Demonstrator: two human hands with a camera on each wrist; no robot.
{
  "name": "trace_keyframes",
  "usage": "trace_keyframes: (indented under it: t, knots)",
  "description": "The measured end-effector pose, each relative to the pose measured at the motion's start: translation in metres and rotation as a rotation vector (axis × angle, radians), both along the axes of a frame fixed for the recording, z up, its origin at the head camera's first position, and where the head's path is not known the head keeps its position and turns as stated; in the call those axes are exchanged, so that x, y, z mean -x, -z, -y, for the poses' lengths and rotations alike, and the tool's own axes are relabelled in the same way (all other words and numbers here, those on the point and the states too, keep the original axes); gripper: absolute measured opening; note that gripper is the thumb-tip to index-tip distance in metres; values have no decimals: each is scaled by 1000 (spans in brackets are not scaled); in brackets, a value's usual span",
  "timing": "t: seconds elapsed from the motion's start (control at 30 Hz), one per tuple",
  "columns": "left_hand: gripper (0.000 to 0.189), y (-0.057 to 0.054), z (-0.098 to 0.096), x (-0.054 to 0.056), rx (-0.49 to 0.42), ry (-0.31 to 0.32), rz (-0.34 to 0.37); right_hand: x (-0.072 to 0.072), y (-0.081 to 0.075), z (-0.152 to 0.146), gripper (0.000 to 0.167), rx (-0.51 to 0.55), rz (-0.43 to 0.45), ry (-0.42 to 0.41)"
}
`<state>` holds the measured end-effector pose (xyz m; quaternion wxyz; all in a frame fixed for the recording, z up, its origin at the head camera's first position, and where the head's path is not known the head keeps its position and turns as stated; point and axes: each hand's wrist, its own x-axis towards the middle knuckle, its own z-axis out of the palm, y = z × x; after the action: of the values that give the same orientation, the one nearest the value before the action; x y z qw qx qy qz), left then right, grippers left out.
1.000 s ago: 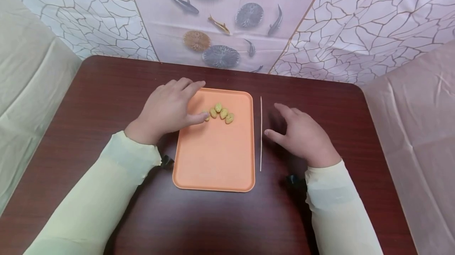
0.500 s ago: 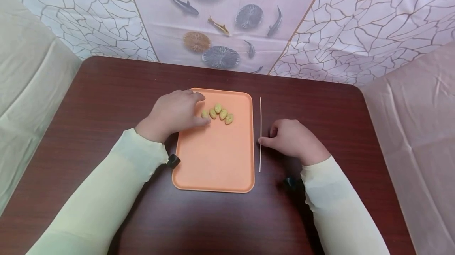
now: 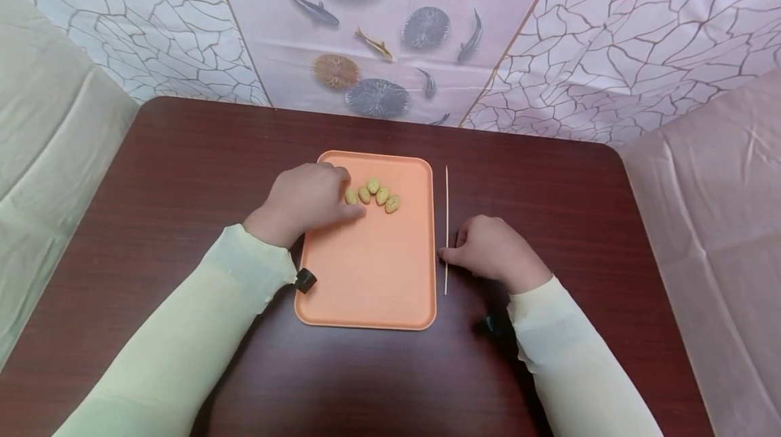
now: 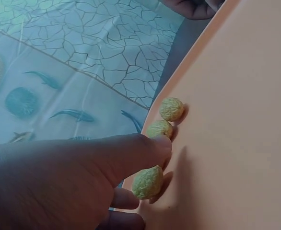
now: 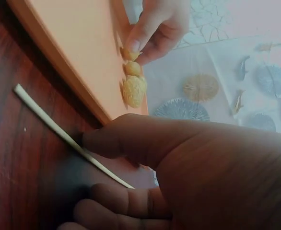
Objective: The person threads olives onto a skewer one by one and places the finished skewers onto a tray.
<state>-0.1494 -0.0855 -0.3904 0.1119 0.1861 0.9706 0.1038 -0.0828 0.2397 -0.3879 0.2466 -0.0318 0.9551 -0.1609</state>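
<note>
In the head view an orange tray (image 3: 372, 274) lies on the dark table. Several small yellow-green, wrinkled oval pieces (image 3: 373, 185) form an arc near its far end; their exact kind is unclear. My left hand (image 3: 305, 200) reaches over the tray's left rim, thumb and fingers bent around the leftmost piece (image 4: 148, 182) with a gap showing. A thin pale wooden skewer (image 3: 447, 206) lies to the right of the tray. Over its nearer half is my right hand (image 3: 491, 251); in the right wrist view the thumb and fingers stand apart on either side of the skewer (image 5: 54, 125).
The dark reddish-brown table (image 3: 598, 220) extends around the tray. Behind it hangs a patterned cloth (image 3: 390, 37) with fish and round shapes. Plain pale cloth (image 3: 720, 220) borders the table on both sides. Each wrist carries a small black camera (image 3: 306, 280).
My right hand has moved left and nearer, its thumb now across the skewer. My left hand has shifted right and lower, its thumb and fingers drawing closer around the leftmost piece.
</note>
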Motion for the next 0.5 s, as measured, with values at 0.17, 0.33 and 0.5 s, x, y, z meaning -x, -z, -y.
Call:
trace_keyframes:
  t: [0.17, 0.33, 0.5]
  knots:
    - [43, 4, 1, 0, -14, 0, 5, -5, -1, 4, 38, -11, -16, -11]
    - [40, 7, 2, 2, -34, -2, 11, -7, -2, 7, 31, 17, 16, 14]
    - [41, 10, 2, 2, -48, -6, 19, -7, -1, 8, 24, 35, 55, 37]
